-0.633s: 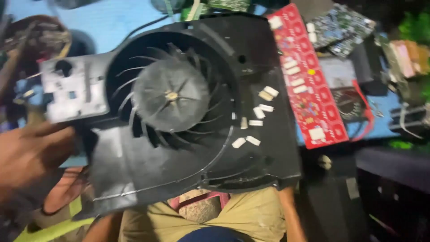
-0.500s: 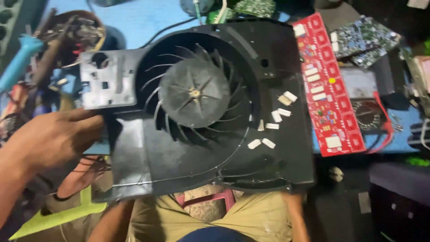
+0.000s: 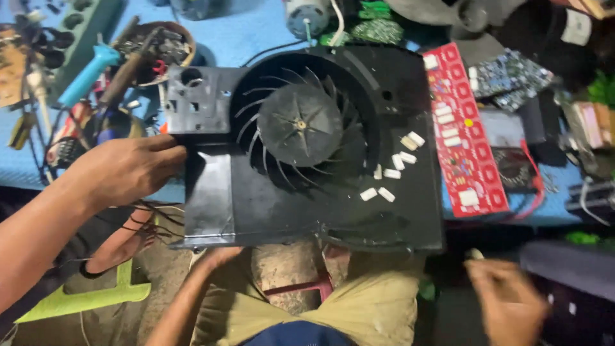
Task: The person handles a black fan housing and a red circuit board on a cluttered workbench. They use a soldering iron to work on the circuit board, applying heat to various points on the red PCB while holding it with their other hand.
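Cluttered blue counter carries the black fan housing flat — the left hand clamps its left edge, while the right hand, blurred, grip unreadable, hangs off its lower-right corner.

place: electronics repair workshop
worktop: blue, cluttered
boards: red circuit board, green boards, blue board
tools: soldering iron, blue-handled tool
part: big black blower fan housing
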